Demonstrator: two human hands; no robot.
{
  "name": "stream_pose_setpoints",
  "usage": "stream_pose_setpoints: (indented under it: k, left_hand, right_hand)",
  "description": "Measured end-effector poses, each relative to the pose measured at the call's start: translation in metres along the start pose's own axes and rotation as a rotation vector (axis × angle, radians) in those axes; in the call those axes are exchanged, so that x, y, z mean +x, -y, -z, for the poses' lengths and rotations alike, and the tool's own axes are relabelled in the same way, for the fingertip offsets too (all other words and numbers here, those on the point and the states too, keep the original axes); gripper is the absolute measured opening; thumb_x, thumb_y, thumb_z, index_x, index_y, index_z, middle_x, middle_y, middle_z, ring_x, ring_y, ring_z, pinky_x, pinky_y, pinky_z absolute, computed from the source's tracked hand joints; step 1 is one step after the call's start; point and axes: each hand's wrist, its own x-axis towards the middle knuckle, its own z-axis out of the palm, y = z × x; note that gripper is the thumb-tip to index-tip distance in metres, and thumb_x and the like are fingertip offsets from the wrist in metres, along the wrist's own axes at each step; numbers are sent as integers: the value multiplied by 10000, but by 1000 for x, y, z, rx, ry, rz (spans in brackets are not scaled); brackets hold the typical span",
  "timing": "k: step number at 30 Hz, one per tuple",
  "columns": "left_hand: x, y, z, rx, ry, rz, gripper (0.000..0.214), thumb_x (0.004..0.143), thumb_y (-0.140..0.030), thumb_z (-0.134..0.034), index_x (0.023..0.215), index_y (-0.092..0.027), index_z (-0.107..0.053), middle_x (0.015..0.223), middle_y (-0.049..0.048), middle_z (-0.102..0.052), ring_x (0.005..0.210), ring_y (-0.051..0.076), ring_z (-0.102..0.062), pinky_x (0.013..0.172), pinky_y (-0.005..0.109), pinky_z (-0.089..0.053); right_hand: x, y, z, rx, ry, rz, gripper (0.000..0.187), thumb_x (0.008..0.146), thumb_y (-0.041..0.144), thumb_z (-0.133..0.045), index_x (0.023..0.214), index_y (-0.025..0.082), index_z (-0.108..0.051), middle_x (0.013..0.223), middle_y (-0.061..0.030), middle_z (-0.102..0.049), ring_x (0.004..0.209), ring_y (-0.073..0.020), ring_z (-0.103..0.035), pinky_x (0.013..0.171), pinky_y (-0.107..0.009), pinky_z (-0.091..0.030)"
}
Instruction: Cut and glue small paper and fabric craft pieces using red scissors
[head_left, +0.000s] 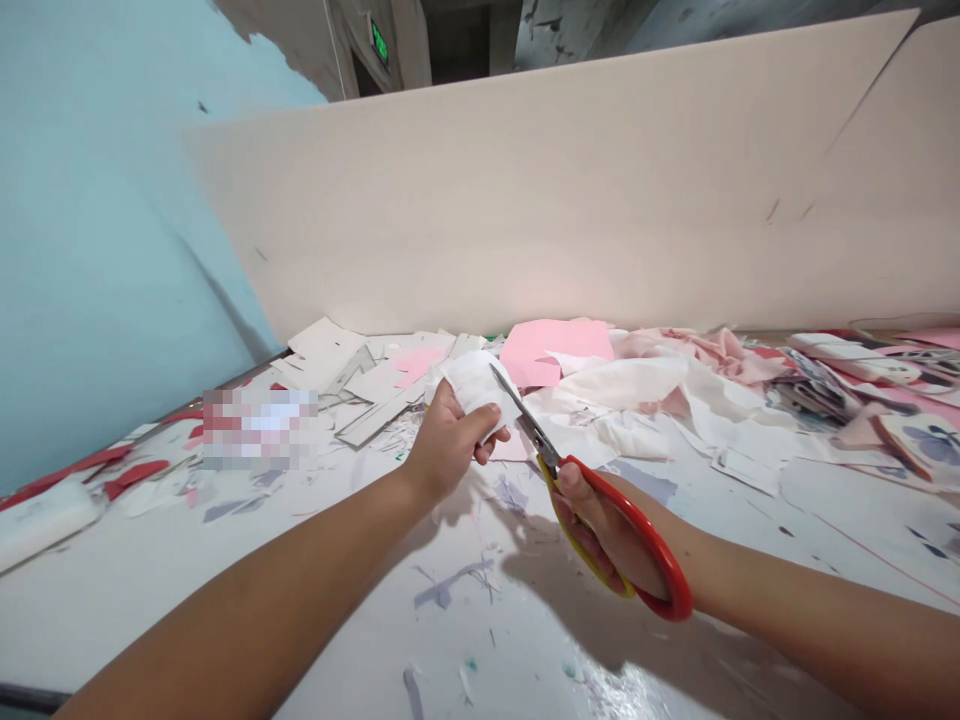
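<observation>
My left hand (pixel 450 440) is closed on a piece of white cloth-like material (pixel 480 385), held up above the table with the thumb on its near side. My right hand (pixel 611 525) grips a pair of scissors (pixel 540 440) with one red handle and one yellow handle. The blades point up and left, and their tips lie against the right part of the white piece. Whether the blades are slightly apart or fully together is hard to make out.
White fabric (pixel 622 400) and pink sheets (pixel 559 350) lie behind my hands. Cardboard scraps (pixel 326 350) are piled at back left. Paper and cloth bits (pixel 900 440) crowd the right. A pale panel (pixel 562 200) stands along the back; a blue wall (pixel 112 230) rises on the left.
</observation>
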Motion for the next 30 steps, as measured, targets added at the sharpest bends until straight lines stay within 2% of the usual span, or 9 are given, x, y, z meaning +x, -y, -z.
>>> stream_pose_setpoints:
  k: [3, 8, 12, 24, 30]
  left_hand:
    - [1, 0, 0, -6, 10, 2, 246, 712, -242, -580, 894, -202, -419, 641, -35, -550, 480, 70, -517, 347, 141, -291]
    - [0, -1, 0, -29, 39, -9, 293, 724, -215, -571, 962, -220, -401, 621, -65, -517, 465, 59, -507, 347, 131, -287]
    - [-2, -2, -1, -13, 54, 9, 279, 720, -205, -575, 940, -217, -405, 664, -50, -538, 484, 63, -525, 345, 132, -289]
    - [-5, -2, -4, 2, 112, 66, 333, 693, -212, -586, 969, -206, -401, 598, -53, -552, 419, 62, -485, 335, 145, -281]
    - [-5, -1, -3, 30, 147, 45, 283, 697, -188, -569, 924, -202, -401, 574, -56, -556, 383, 50, -443, 339, 153, -281]
  right_hand:
    - [1, -3, -1, 40, -7, 2, 542, 766, 714, -245, 598, 202, -306, 445, 73, -301, 322, -58, -302, 356, -225, -290]
    - [0, -10, -2, 214, 63, -3, 538, 771, 701, -284, 757, 188, -446, 654, 16, -463, 499, -84, -419, 479, -239, -364]
    - [-1, -14, 0, 220, 83, 55, 540, 787, 684, -280, 859, 190, -487, 764, -14, -502, 569, -104, -446, 565, -279, -394]
    - [0, -16, 2, 201, 68, 86, 527, 801, 666, -272, 869, 184, -472, 736, -11, -481, 551, -111, -439, 558, -290, -397]
    - [1, -12, 1, 176, 37, 109, 503, 805, 668, -243, 763, 202, -425, 577, 53, -363, 468, -100, -388, 502, -284, -412]
